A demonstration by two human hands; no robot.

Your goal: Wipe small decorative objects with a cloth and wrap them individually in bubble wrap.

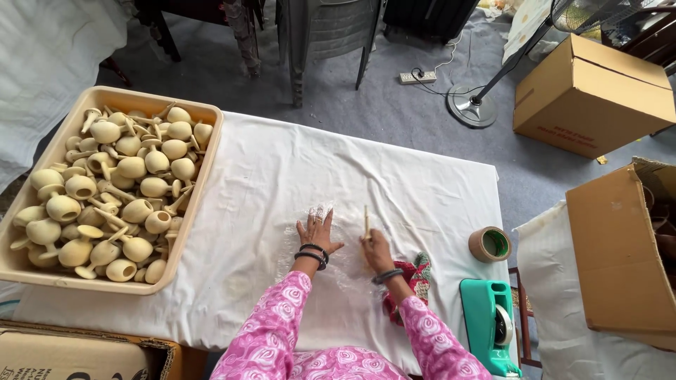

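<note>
My left hand lies flat with fingers spread on a sheet of clear bubble wrap spread over the white tablecloth. My right hand rests on the same sheet and holds a thin pale wooden stick that points away from me. Both wrists wear dark bangles, and the sleeves are pink with a white flower print. A beige plastic tray at the left holds several pale wooden cup-shaped pieces and pegs.
A roll of brown tape and a teal tape dispenser sit at the table's right end beside a red patterned cloth. Cardboard boxes stand at the right and near left. A fan base, power strip and chairs are beyond the table.
</note>
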